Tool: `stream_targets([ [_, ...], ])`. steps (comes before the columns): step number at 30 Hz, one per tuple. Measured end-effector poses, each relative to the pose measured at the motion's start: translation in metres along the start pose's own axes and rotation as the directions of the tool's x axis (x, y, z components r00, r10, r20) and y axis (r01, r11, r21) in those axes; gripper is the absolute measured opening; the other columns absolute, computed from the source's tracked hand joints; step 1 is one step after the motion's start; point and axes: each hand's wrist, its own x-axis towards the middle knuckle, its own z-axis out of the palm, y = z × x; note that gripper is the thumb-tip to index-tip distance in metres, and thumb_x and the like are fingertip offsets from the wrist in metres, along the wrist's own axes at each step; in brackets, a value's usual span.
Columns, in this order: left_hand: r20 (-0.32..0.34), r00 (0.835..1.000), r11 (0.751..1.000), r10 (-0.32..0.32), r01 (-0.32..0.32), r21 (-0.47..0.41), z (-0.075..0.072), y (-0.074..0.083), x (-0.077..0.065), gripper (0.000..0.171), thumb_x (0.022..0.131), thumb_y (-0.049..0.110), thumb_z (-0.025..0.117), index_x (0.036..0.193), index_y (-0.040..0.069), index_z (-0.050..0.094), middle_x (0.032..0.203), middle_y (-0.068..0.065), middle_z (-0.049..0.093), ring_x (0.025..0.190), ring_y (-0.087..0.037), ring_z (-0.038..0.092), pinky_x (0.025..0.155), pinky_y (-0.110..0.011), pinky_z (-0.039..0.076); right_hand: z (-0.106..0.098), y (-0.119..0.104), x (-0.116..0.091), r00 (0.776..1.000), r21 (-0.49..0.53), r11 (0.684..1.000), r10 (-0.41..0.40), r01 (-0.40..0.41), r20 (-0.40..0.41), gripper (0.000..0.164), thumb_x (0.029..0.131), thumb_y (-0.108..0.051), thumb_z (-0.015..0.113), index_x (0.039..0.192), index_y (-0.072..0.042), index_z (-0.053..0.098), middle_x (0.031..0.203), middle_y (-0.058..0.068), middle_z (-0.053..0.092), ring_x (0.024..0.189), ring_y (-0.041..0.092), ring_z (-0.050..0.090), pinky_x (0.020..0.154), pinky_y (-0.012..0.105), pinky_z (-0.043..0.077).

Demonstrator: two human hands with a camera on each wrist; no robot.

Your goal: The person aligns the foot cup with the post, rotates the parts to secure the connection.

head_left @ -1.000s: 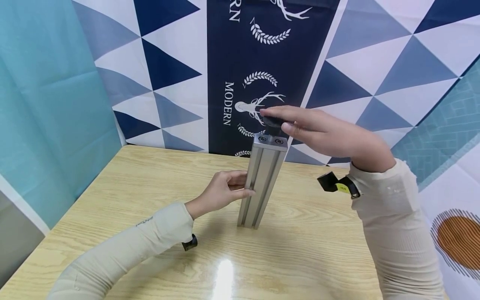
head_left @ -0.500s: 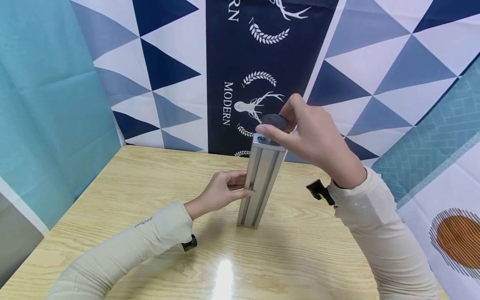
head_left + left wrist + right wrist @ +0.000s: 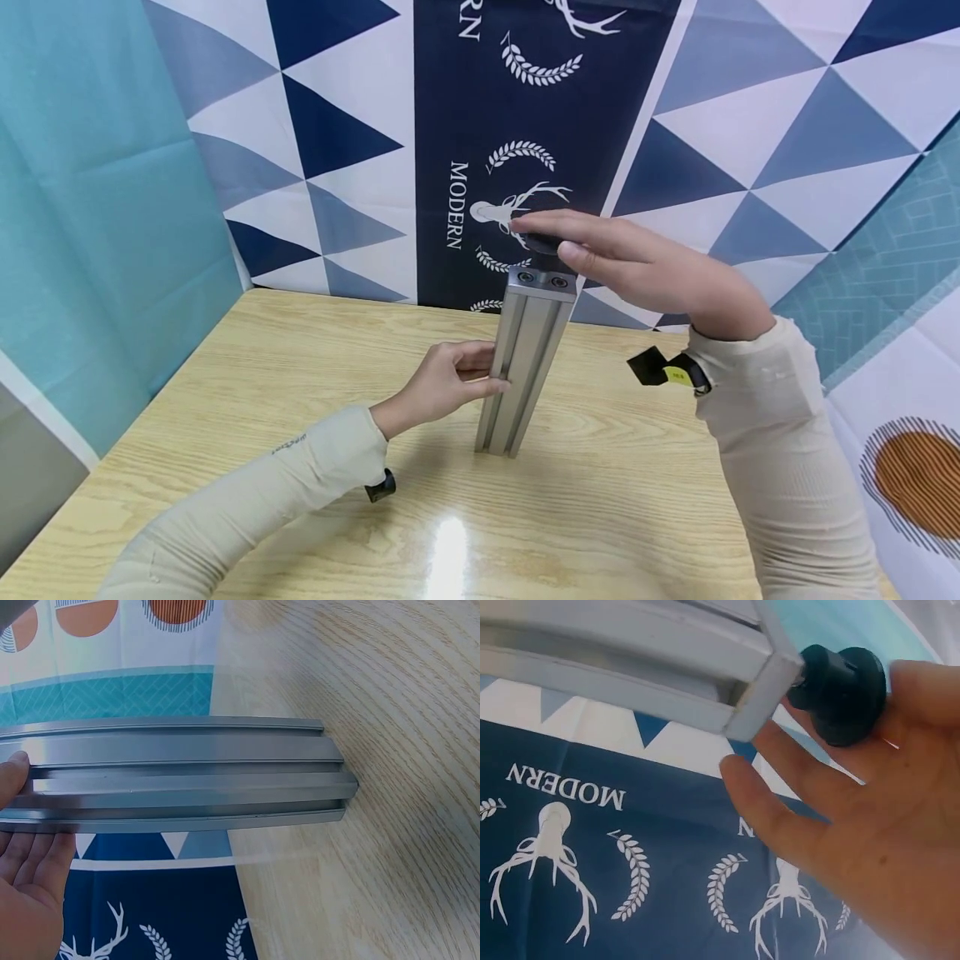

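Observation:
An aluminium extrusion profile (image 3: 519, 367) with long grooves stands upright on the wooden table (image 3: 315, 358). My left hand (image 3: 438, 385) grips it around mid-height, thumb in front and fingers on the side; the left wrist view shows its lower end (image 3: 285, 772) reaching the tabletop. A metal plate with two screws (image 3: 542, 280) caps the top, and from it rises a black levelling foot (image 3: 847, 694) with a round disc. Over that disc lies my right hand (image 3: 645, 262), fingers straight and palm close to it. The hand partly hides the foot in the head view.
Behind the table hangs a patterned cloth (image 3: 352, 167) with triangles and a dark deer strip. A plain turquoise cloth (image 3: 90, 208) borders the left side. Light reflects off the tabletop near the front.
Half a second ago my right hand had thumb and fingers curled around the foot; now its fingers are straight over the disc, as one second ago. The left hand and profile stay put.

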Motion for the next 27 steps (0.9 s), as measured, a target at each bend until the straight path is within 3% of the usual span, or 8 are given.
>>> stream_targets([
  [3, 0.003, 1.0, 1.0, 0.005, -0.005, -0.003, 0.0, 0.0, 0.0, 0.045, 0.081, 0.006, 0.076, 0.122, -0.005, 0.061, 0.114, -0.018, 0.068, 0.103, -0.024, 0.067, 0.084, -0.025, 0.056, 0.002, -0.002, 0.002, 0.995, -0.054, 0.997, 0.053, -0.057, -0.079, 0.041, 0.103, -0.02, 0.047, 0.142, -0.01, 0.046, 0.14, 0.007, 0.051, 0.125, 0.021, 0.049, 0.104, 0.041, 0.04],
  [6, 0.003, 1.0, 1.0, 0.014, -0.014, -0.006, 0.0, 0.001, 0.0, 0.045, 0.081, 0.005, 0.076, 0.122, -0.005, 0.061, 0.114, -0.019, 0.068, 0.103, -0.025, 0.067, 0.084, -0.025, 0.056, 0.008, -0.008, 0.006, 0.956, -0.086, 0.977, 0.17, -0.196, -0.237, 0.039, 0.094, -0.03, 0.063, 0.127, -0.009, 0.06, 0.117, 0.006, 0.066, 0.1, 0.021, 0.063, 0.09, 0.042, 0.048],
  [9, 0.004, 1.0, 1.0, 0.017, -0.017, -0.008, 0.0, 0.001, 0.0, 0.045, 0.081, 0.004, 0.076, 0.122, -0.006, 0.061, 0.113, -0.019, 0.068, 0.103, -0.025, 0.067, 0.084, -0.025, 0.056, 0.015, -0.014, 0.009, 0.891, -0.082, 0.945, 0.268, -0.318, -0.366, 0.043, 0.085, -0.04, 0.073, 0.113, -0.008, 0.066, 0.1, 0.006, 0.069, 0.089, 0.02, 0.064, 0.084, 0.04, 0.048],
  [11, 0.004, 1.0, 1.0, 0.012, -0.012, -0.013, 0.0, 0.001, 0.0, 0.045, 0.081, 0.004, 0.076, 0.122, -0.006, 0.061, 0.113, -0.019, 0.068, 0.103, -0.025, 0.067, 0.084, -0.025, 0.056, 0.018, -0.016, 0.011, 0.863, -0.067, 0.931, 0.302, -0.358, -0.405, 0.046, 0.082, -0.044, 0.075, 0.108, -0.007, 0.067, 0.095, 0.007, 0.069, 0.087, 0.019, 0.063, 0.082, 0.039, 0.048],
  [17, 0.007, 1.0, 1.0, 0.005, -0.005, -0.016, 0.001, 0.002, 0.0, 0.045, 0.08, 0.003, 0.076, 0.122, -0.005, 0.061, 0.113, -0.018, 0.068, 0.103, -0.025, 0.067, 0.084, -0.026, 0.055, 0.024, -0.018, 0.012, 0.827, -0.087, 0.908, 0.329, -0.409, -0.455, 0.05, 0.082, -0.052, 0.071, 0.103, -0.007, 0.065, 0.093, 0.007, 0.066, 0.087, 0.019, 0.059, 0.078, 0.038, 0.047],
  [19, 0.007, 1.0, 1.0, 0.006, -0.006, -0.016, 0.001, 0.002, 0.0, 0.045, 0.08, 0.003, 0.076, 0.122, -0.005, 0.061, 0.113, -0.018, 0.068, 0.103, -0.024, 0.067, 0.085, -0.026, 0.055, 0.024, -0.018, 0.011, 0.83, -0.099, 0.906, 0.328, -0.412, -0.45, 0.051, 0.083, -0.054, 0.069, 0.104, -0.007, 0.065, 0.093, 0.007, 0.066, 0.088, 0.019, 0.058, 0.076, 0.038, 0.046],
  [21, 0.006, 1.0, 1.0, 0.008, -0.008, -0.014, 0.001, 0.002, 0.0, 0.045, 0.08, 0.003, 0.076, 0.122, -0.005, 0.062, 0.113, -0.018, 0.068, 0.103, -0.024, 0.067, 0.085, -0.026, 0.056, 0.021, -0.018, 0.01, 0.851, -0.095, 0.916, 0.32, -0.39, -0.416, 0.05, 0.086, -0.052, 0.065, 0.109, -0.007, 0.065, 0.099, 0.008, 0.067, 0.092, 0.02, 0.059, 0.079, 0.04, 0.047],
  [27, -0.001, 1.0, 1.0, -0.002, 0.002, -0.001, 0.001, 0.002, -0.001, 0.045, 0.08, 0.004, 0.076, 0.122, -0.005, 0.061, 0.112, -0.019, 0.068, 0.102, -0.025, 0.067, 0.083, -0.025, 0.056, 0.007, -0.006, 0.002, 0.969, -0.007, 0.978, 0.203, -0.206, -0.139, 0.048, 0.103, -0.037, 0.042, 0.144, -0.013, 0.043, 0.145, 0.003, 0.046, 0.13, 0.021, 0.044, 0.105, 0.05, 0.038],
])
